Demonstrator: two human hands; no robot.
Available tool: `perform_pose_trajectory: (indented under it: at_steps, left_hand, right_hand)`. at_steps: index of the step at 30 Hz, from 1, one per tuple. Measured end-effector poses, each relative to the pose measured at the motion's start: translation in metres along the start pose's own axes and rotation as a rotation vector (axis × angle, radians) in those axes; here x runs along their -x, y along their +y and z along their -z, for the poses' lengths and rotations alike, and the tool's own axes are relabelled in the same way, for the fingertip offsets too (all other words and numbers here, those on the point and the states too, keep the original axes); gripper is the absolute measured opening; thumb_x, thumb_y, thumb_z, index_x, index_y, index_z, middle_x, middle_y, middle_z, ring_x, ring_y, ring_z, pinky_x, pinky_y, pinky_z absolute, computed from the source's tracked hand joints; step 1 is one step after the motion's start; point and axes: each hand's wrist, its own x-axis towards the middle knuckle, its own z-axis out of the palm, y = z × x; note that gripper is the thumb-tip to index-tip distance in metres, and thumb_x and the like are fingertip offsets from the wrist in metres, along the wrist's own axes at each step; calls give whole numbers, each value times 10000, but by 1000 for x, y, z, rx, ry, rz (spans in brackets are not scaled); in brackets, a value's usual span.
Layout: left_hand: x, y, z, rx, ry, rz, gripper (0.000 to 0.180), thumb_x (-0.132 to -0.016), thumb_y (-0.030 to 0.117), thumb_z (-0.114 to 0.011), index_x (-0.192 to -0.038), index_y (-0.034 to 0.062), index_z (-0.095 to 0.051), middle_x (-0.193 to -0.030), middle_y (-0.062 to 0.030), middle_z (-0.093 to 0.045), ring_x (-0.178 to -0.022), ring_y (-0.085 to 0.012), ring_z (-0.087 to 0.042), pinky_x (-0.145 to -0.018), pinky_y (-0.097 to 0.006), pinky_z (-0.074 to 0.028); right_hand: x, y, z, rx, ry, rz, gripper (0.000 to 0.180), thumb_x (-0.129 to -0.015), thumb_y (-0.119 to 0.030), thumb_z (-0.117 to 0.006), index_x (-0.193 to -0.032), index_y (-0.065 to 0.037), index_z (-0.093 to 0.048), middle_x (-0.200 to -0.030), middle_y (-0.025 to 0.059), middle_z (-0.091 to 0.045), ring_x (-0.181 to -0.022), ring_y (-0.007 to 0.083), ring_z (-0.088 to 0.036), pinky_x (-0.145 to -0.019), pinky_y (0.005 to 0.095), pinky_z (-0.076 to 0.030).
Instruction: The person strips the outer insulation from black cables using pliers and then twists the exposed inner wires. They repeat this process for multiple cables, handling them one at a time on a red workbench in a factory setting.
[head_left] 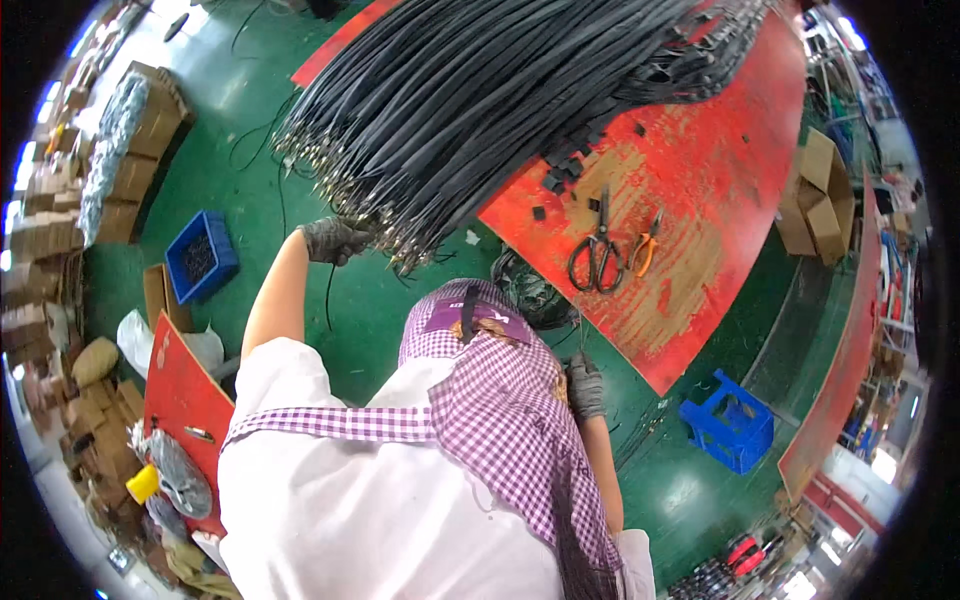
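A thick bundle of black cables (470, 90) lies across the red table, its metal-tipped ends hanging over the near left edge. At these ends my left hand (336, 240), in a dark grey glove, has its fingers closed on a black cable. Lower and to the right, my gloved right hand (585, 386) is below the table's near corner. Its fingers are curled and partly hidden by the checked head covering (500, 370); a thin strand rises from them, but I cannot make out what they hold. Black-handled scissors (597, 255) and orange-handled pliers (645, 248) lie on the table, apart from both hands.
The red table (700, 200) has a corner pointing toward me, with small black blocks (562, 172) near the cables. A blue crate (200, 256) stands left, a blue stool (728, 420) right. Cardboard boxes (135, 175) line the left; an open carton (820, 200) sits at right.
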Motion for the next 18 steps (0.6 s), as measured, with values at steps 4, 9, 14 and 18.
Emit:
perform_pose_trajectory:
  at_steps: [4, 9, 14, 18]
  left_hand:
    - [4, -41, -3, -310, 105, 241, 193, -760, 207, -543, -921, 100, -534, -687, -6, -531, -572, -146, -516, -484, -306, -425]
    - [-35, -137, 34, -1476, -17, 381, 213, -758, 275, -499, -786, 97, -612, -744, -52, -590, -644, -168, -555, -550, -335, -441]
    - [-36, -203, 81, -1499, 171, 501, 224, -745, 275, -490, -789, 103, -627, -775, -76, -616, -720, -206, -579, -591, -356, -442]
    - [-12, -98, 27, -1192, 425, 253, 223, -691, 202, -495, -787, 37, -611, -887, -144, -590, -802, -282, -571, -684, -392, -447]
  right_hand:
    - [-11, 26, 2, 218, -21, 229, 345, -838, -276, -357, -796, -4, -565, -704, 142, -556, -625, 252, -511, -598, 338, -408]
    - [-11, -2, 6, 285, -45, 208, 326, -842, -293, -386, -780, -21, -555, -747, 140, -570, -670, 265, -535, -617, 345, -412]
    - [-6, -14, 7, 260, -40, 232, 335, -849, -292, -376, -765, -22, -557, -736, 141, -570, -666, 270, -536, -617, 355, -411]
    - [-5, -10, 5, 188, 10, 174, 311, -845, -262, -365, -766, -30, -557, -730, 151, -564, -684, 315, -529, -617, 387, -404]
